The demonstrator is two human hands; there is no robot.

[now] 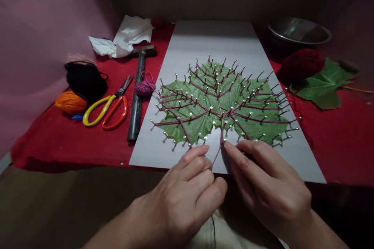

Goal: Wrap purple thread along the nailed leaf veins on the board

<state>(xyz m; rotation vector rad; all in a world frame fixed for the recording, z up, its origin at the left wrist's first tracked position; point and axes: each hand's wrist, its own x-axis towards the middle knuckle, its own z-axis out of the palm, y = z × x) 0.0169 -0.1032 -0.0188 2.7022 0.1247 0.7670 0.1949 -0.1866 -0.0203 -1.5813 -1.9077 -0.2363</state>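
Purple thread point(216, 156) is clamped in our left hand point(189, 194), our right hand point(269, 179), its grip unclear, is at a nail point(224, 140), and winding on probably calls for steady tension.

The left forearm point(124, 227) slants in bare from the lower left, its wrist point(138, 210) roughly in line with the back of the left hand point(187, 194), which is turned up. The fingers of that hand are curled, the nearest one bent sharply at the knuckle and the farthest stretched straighter, its tip beyond the others. The right hand point(269, 183) comes from the lower right, bare at the wrist point(309, 218), its back up and outward. Its forefinger point(241, 159) points forward and inward, another finger arched behind it. The hands lie near each other, fingertips apart.
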